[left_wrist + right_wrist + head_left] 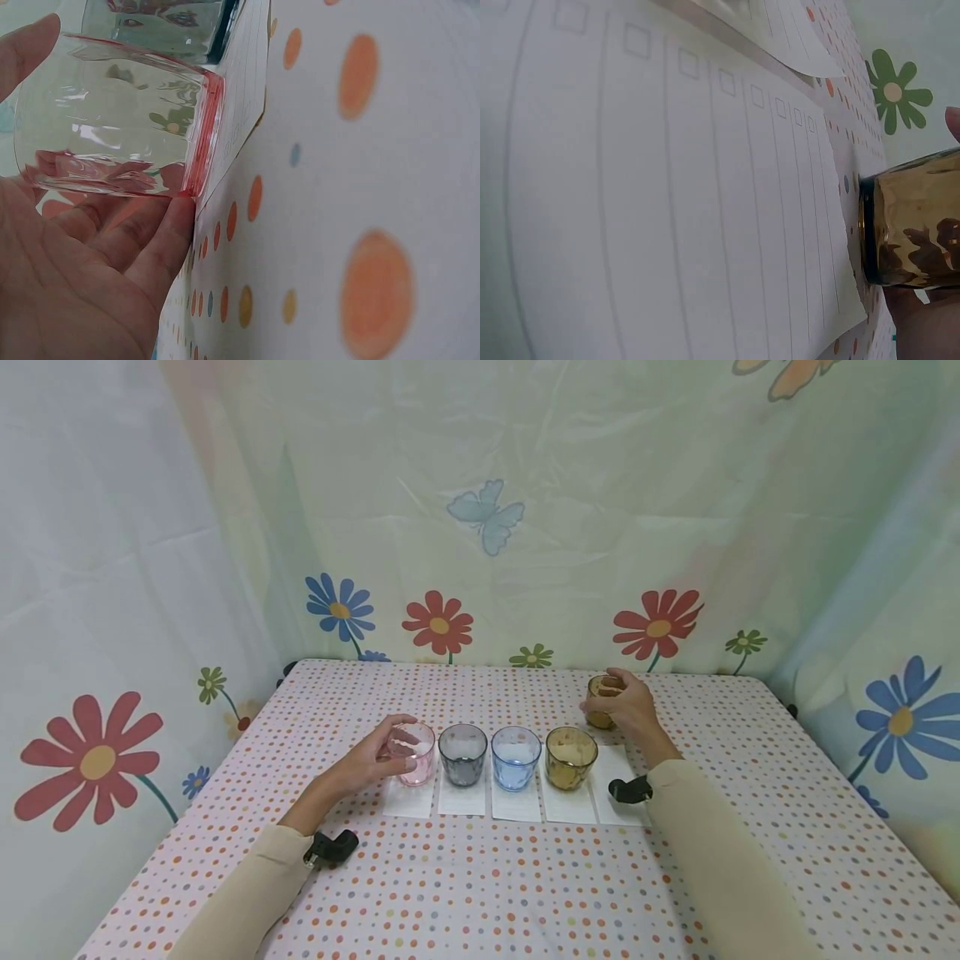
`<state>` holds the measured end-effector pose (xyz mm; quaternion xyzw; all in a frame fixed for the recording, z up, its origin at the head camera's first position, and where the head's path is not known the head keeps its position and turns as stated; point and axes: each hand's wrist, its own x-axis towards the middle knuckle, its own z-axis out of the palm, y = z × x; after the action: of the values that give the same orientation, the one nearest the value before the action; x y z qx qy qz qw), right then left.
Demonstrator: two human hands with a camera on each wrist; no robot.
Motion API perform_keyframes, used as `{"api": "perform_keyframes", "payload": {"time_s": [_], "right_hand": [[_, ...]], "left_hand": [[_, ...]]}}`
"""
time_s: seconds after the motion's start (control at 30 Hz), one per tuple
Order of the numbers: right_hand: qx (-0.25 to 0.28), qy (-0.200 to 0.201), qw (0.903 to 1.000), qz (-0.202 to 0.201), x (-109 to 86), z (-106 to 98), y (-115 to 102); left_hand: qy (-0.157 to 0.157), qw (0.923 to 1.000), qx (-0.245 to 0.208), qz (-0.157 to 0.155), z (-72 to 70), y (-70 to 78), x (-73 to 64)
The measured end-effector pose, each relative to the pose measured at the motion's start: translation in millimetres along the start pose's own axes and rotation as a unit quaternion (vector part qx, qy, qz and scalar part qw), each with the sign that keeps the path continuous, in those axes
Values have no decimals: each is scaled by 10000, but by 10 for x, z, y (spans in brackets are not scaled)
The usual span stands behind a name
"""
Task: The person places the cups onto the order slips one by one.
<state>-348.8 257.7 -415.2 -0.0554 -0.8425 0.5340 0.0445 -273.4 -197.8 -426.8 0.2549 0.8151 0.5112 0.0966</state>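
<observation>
A clear pink glass stands at the left end of a row. My left hand holds it by the sides; the left wrist view shows fingers along one wall of the pink glass and the thumb across from them. Beside it in the row stand a grey glass, a blue glass and an amber glass. Behind the row's right end, my right hand grips a brown glass. In the right wrist view that brown glass is cut off at the edge.
Under the row lie several white paper strips; the rightmost paper bears no glass. Close up, one paper carries ruled lines and small squares. A dotted cloth covers the table, and a flowered curtain hangs behind.
</observation>
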Motion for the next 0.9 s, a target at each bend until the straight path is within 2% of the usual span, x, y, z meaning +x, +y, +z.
{"api": "perform_keyframes", "payload": {"time_s": [0.43, 0.67, 0.9], "right_hand": [[-43, 367, 9990, 256, 39, 45, 12], [182, 416, 9987, 232, 19, 65, -22], [135, 480, 9983, 303, 3, 80, -47]], "left_hand": [[-5, 10000, 72, 18, -5, -22, 23], [-6, 10000, 61, 14, -2, -37, 18], [-8, 10000, 33, 49, 0, -37, 15]]}}
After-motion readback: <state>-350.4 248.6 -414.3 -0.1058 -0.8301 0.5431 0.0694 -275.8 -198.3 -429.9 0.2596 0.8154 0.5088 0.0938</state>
